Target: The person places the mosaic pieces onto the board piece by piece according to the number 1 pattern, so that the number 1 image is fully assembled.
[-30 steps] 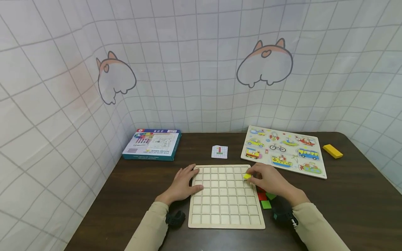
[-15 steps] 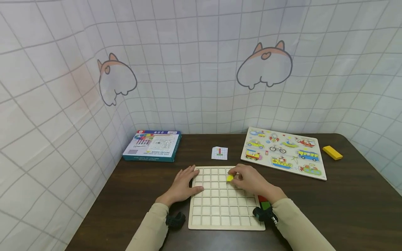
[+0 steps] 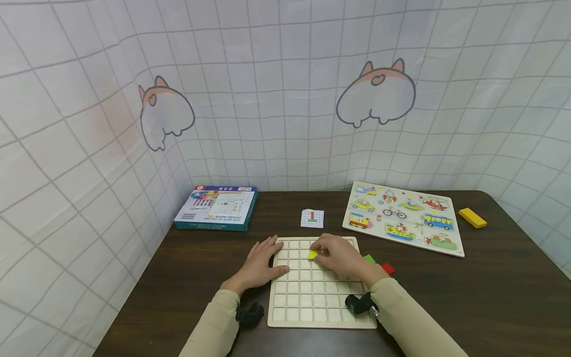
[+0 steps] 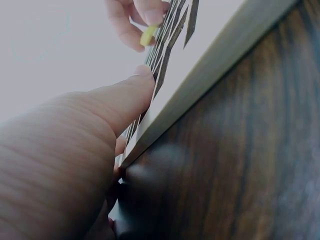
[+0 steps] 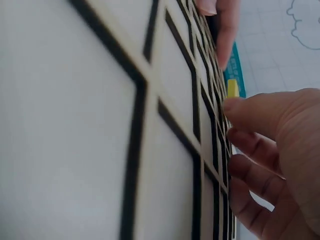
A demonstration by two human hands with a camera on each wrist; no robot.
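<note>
A pale wooden grid board (image 3: 306, 300) lies flat on the dark table. My left hand (image 3: 255, 265) rests on its left edge, fingers spread, with the thumb over the border squares. Between the thumb and fingers of my right hand (image 3: 340, 255) is a small yellow tile (image 3: 313, 254), held close over the upper middle of the grid. In the left wrist view the yellow tile (image 4: 147, 35) shows tilted, just off the board's face. The right wrist view has the tile (image 5: 232, 88) sticking out past the thumb tip.
Right of the board, partly behind my right arm, lie a green tile (image 3: 369, 258) and a red tile (image 3: 387, 268). Farther back are a boxed set (image 3: 216, 208), a small pattern card (image 3: 312, 218), a picture puzzle board (image 3: 403, 218) and a yellow block (image 3: 472, 217).
My right hand has moved left across the board with the yellow tile, from its upper right edge to near the upper middle. The left hand stays in place.
</note>
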